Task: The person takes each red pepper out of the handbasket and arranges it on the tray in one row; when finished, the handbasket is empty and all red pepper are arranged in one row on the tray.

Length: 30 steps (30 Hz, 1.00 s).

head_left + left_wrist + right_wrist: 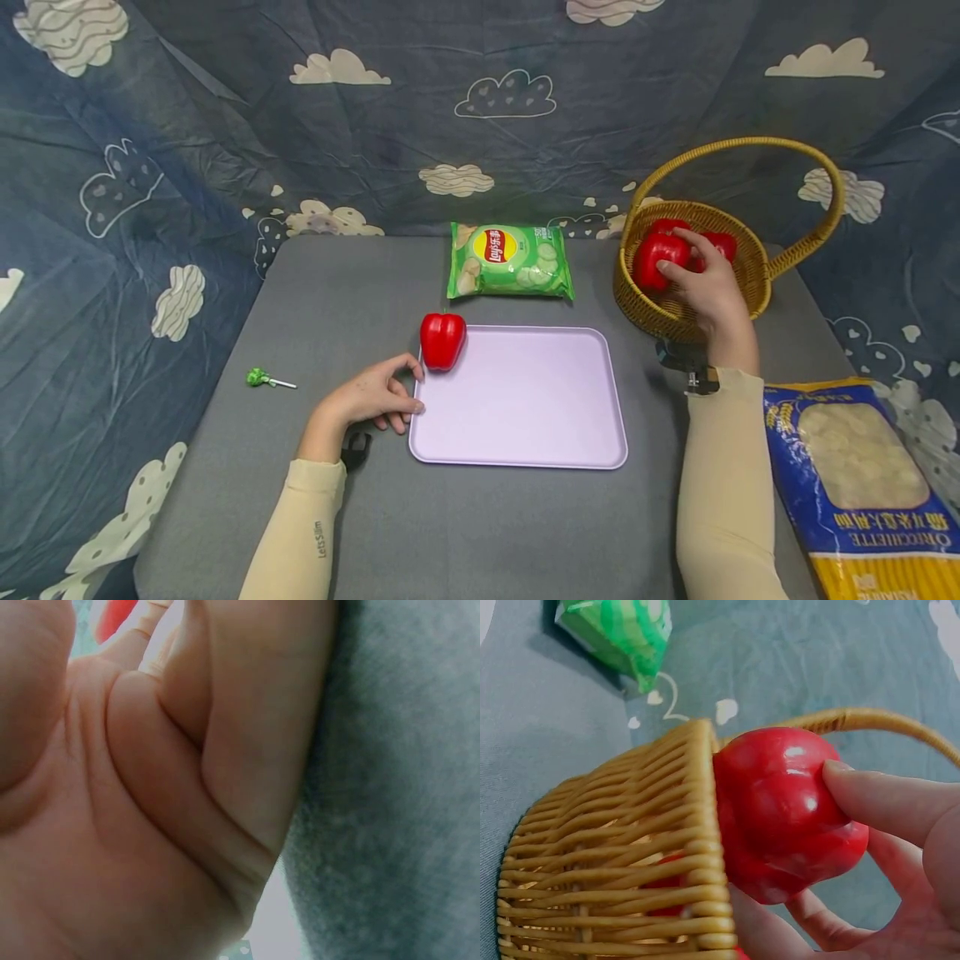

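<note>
My right hand (pixel 708 279) grips a red bell pepper (pixel 660 260) between thumb and fingers at the mouth of a wicker basket (pixel 645 312). In the right wrist view the held pepper (pixel 787 810) overlaps the basket's rim, with more red showing through the weave. Other red peppers (pixel 722 245) lie inside the basket, partly hidden by my hand. My left hand (pixel 375 393) rests at the left edge of a lilac tray (pixel 525 400), fingers loosely bent and fingertips right at its rim. One red bell pepper (pixel 442 342) sits in the tray's upper left corner.
A green bag of chips (pixel 512 260) lies behind the tray. To the left is a green-wrapped lollipop (pixel 258 377). A blue and yellow pasta bag (pixel 862 467) lies at the right front, beside my right forearm. The basket's tall handle (pixel 750 142) arches over its mouth.
</note>
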Available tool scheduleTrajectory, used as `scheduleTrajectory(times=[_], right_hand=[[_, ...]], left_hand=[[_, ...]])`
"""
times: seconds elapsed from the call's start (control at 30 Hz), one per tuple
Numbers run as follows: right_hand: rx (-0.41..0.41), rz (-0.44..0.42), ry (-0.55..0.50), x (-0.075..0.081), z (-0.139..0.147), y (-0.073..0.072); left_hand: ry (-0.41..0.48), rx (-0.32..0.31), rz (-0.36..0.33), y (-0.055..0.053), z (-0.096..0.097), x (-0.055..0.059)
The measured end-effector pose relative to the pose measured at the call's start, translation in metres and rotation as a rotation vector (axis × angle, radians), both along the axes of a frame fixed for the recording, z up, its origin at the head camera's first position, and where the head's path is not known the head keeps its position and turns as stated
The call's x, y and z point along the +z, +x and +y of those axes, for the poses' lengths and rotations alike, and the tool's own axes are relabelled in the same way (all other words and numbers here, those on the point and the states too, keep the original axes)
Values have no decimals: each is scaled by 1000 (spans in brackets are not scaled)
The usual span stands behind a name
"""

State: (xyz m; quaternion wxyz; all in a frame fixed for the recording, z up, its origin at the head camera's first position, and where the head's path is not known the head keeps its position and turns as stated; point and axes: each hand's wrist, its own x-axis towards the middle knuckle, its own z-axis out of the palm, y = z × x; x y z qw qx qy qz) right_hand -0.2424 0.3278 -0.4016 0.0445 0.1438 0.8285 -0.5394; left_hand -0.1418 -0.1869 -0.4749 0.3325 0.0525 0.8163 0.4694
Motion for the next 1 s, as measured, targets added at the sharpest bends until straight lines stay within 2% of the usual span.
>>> scheduleTrajectory(times=[0.43,0.67,0.8,1.0], right_hand=[[69,104,30,27,-33,32],[118,173,32,32,-63,45],[177,205,13,31,-82,49],[264,192,17,27,-111,54]], left_hand=[[-8,-3,2,0,0,1],[-4,0,1,-1,-1,-1],[-4,-1,1,-1,-1,-1],[-3,-2,-1,-1,0,0]])
